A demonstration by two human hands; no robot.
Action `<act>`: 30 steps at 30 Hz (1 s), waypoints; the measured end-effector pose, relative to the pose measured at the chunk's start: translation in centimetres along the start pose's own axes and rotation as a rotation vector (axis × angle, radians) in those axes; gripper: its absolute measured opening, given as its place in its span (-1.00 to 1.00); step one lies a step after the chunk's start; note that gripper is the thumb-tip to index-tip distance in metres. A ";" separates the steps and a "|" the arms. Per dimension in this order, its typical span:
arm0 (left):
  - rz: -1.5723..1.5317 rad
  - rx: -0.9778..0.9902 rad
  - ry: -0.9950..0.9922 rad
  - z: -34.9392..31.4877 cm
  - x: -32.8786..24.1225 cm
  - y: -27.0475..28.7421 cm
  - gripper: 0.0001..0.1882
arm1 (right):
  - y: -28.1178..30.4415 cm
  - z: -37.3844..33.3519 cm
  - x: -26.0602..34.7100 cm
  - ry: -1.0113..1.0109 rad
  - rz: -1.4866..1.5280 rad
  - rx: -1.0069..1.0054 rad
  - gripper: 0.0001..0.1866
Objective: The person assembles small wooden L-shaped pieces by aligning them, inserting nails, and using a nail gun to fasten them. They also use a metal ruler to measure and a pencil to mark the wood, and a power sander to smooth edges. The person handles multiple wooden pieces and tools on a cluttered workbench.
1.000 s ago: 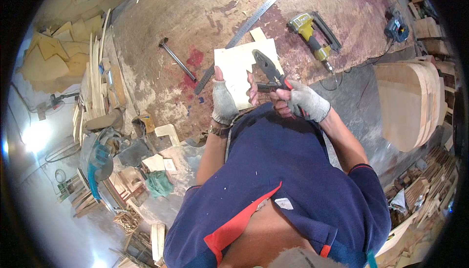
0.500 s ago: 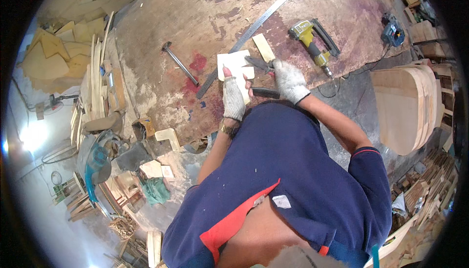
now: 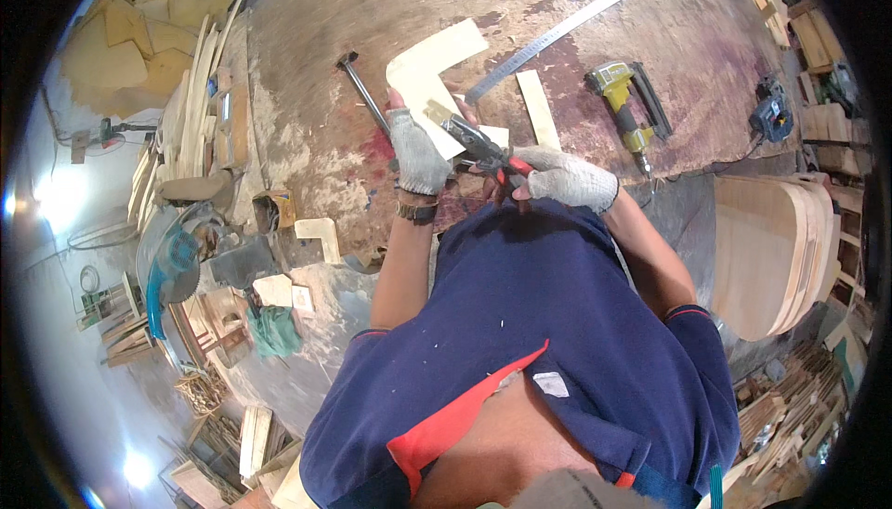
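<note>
My left hand (image 3: 420,151), in a grey-white work glove with bare fingertips, grips an L-shaped piece of pale wood (image 3: 423,77) held up over the table. Closed round the red handles of a pair of pliers (image 3: 476,142) is my gloved right hand (image 3: 569,179), close to my body. The jaws of the pliers lie against the wood's lower leg, near my left fingers. Whether they pinch something there is too small to tell. On the table left of the wood rests a hammer (image 3: 364,91), its handle end partly hidden by my left hand.
A steel ruler (image 3: 567,33), a pale wood strip (image 3: 537,110), a yellow-green nail gun (image 3: 627,105) and a blue power tool (image 3: 769,110) lie on the worn tabletop (image 3: 372,7). Curved wooden panels (image 3: 762,249) are stacked at right. A teal circular saw (image 3: 177,263) stands at left.
The wood piece has been raised and turned, so its L shape faces up. The pliers have swung round, with their jaws now on the wood. A dark handle near my right hand no longer shows clearly.
</note>
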State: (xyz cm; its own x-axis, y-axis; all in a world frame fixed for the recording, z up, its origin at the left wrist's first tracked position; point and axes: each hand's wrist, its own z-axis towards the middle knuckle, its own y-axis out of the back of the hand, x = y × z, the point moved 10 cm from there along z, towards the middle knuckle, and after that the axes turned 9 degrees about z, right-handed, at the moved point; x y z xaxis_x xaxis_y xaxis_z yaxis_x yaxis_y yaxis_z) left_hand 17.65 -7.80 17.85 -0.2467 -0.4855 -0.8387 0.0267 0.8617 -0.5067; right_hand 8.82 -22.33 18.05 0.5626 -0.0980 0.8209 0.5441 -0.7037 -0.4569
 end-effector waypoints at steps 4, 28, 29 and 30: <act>0.028 0.111 0.013 0.0 -1.2 -1.9 -0.03 | -1.5 1.1 0.8 -0.053 0.290 0.127 -0.45; -0.353 0.631 0.220 -1.4 -4.2 -6.5 -0.04 | -4.0 -0.1 -1.4 -0.316 0.260 0.272 -0.54; -0.380 0.600 0.233 -1.3 -3.9 -6.4 -0.10 | -3.7 -0.3 -1.7 -0.363 0.225 0.246 -0.54; -0.424 0.558 0.254 -1.3 -3.5 -6.2 -0.17 | -2.8 0.0 -1.4 -0.315 0.058 0.175 -0.57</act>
State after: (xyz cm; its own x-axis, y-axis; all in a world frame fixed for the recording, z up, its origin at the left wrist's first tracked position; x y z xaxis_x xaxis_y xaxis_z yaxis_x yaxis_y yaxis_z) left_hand 17.14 -11.25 24.23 -0.5600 -0.6519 -0.5113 0.3507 0.3726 -0.8592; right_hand 6.46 -20.24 18.18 0.7448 0.1068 0.6586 0.5888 -0.5694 -0.5736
